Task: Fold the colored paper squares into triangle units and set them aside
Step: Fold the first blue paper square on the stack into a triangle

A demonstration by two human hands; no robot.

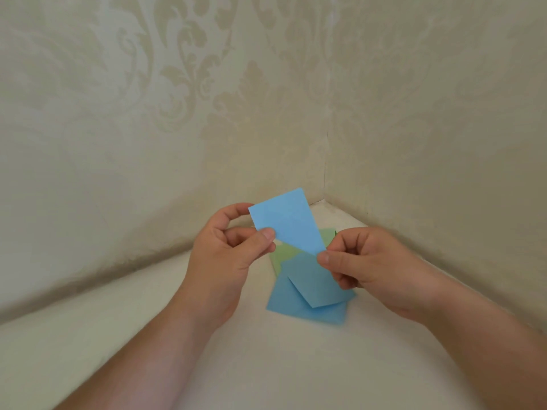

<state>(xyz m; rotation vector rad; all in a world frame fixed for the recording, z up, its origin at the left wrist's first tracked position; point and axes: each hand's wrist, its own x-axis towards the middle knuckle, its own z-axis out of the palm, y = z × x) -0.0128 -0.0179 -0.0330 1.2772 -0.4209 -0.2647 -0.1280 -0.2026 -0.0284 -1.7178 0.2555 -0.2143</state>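
Observation:
A light blue paper folded into a long rectangle (288,221) is held up in the air, tilted to the left. My left hand (231,250) pinches its left edge between thumb and fingers. My right hand (358,258) pinches its lower right corner. Below them on the white surface lie more papers: a blue square (296,303) with another blue piece (319,285) on top of it, and a green paper (282,255) partly hidden beneath them and behind the held sheet.
The white surface (236,365) runs into a corner formed by two walls with pale patterned wallpaper (207,99). The papers lie close to that corner. Both forearms reach in from the bottom of the view.

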